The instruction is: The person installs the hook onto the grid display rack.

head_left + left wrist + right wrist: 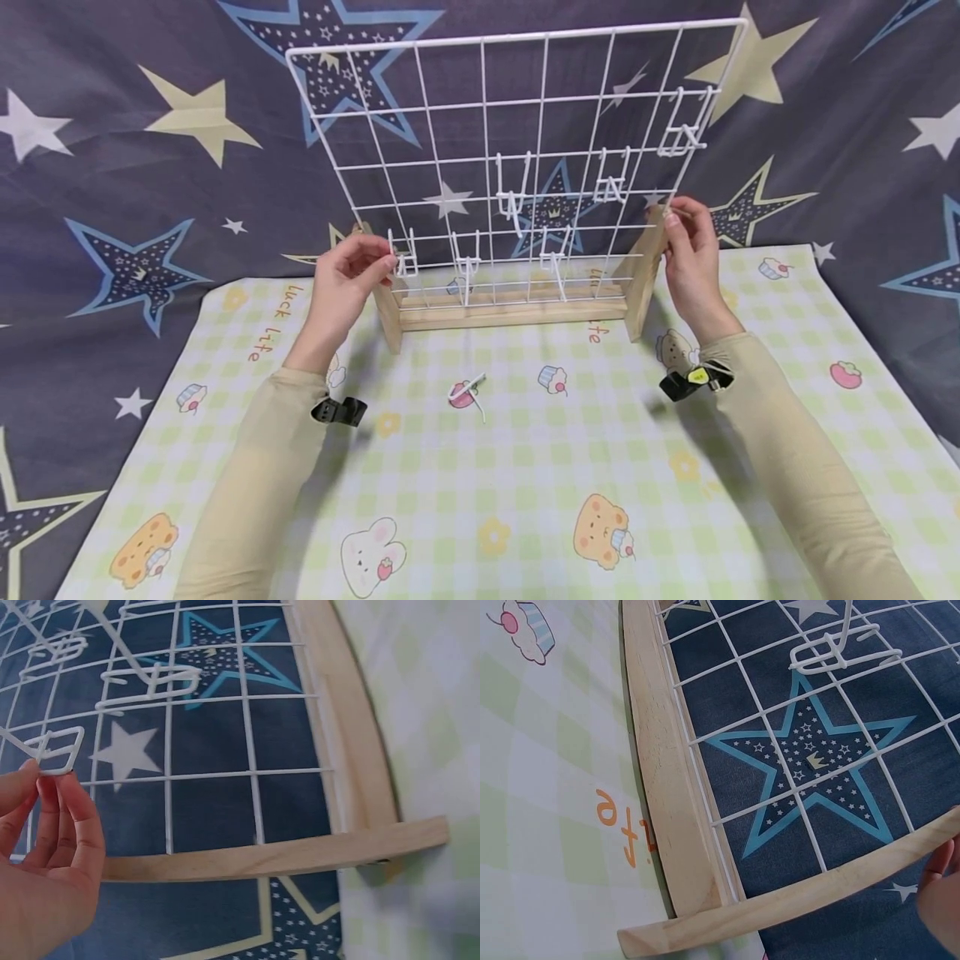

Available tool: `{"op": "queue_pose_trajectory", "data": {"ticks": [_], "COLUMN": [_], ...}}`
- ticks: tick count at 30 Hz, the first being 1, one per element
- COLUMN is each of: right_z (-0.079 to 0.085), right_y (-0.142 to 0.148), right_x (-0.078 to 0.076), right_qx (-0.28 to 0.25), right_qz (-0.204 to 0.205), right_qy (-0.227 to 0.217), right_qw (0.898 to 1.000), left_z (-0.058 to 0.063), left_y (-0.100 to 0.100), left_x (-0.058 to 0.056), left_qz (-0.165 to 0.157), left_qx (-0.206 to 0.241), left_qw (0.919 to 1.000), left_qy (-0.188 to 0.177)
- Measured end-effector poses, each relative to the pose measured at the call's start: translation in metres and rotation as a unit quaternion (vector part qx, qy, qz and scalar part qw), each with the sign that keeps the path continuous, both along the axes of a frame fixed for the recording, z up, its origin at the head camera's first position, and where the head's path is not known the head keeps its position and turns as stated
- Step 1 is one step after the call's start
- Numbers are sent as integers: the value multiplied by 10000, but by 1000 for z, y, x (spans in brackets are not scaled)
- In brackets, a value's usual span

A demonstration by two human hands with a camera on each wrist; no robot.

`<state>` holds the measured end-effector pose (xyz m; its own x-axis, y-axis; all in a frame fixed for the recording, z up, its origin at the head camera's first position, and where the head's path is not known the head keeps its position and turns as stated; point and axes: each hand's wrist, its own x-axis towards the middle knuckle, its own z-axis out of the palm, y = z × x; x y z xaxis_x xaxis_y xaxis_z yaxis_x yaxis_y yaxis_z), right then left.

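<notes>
A white wire grid panel stands in a wooden stand at the back of the table. My left hand pinches a white wire hook at the panel's lower left, between thumb and fingertips. At the other end, my right hand grips the top of the stand's right upright; only part of this hand shows in the right wrist view. Several more hooks hang on the grid, among them a middle hook and an upper right hook.
One loose white hook lies on the checked tablecloth in front of the stand. Behind the panel hangs a dark cloth with stars. Each wrist wears a black strap.
</notes>
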<state>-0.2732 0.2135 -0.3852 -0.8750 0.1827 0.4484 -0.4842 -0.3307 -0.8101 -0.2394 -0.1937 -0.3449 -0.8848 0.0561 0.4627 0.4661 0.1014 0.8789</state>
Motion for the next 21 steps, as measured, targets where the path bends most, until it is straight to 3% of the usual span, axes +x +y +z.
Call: {"op": "queue_pose_trajectory", "data": {"ticks": [21], "right_z": [-1], "right_y": [-1], "right_x": [0], "right_qx": [-42], "right_qz": [-44], "right_qy": [47], "right_qw": [10000], "left_z": [32], "left_y": [13], "left_x": [-18], "left_qz": [182], "left_qx": [334], "left_qw": [9983], "left_qy": [431]}}
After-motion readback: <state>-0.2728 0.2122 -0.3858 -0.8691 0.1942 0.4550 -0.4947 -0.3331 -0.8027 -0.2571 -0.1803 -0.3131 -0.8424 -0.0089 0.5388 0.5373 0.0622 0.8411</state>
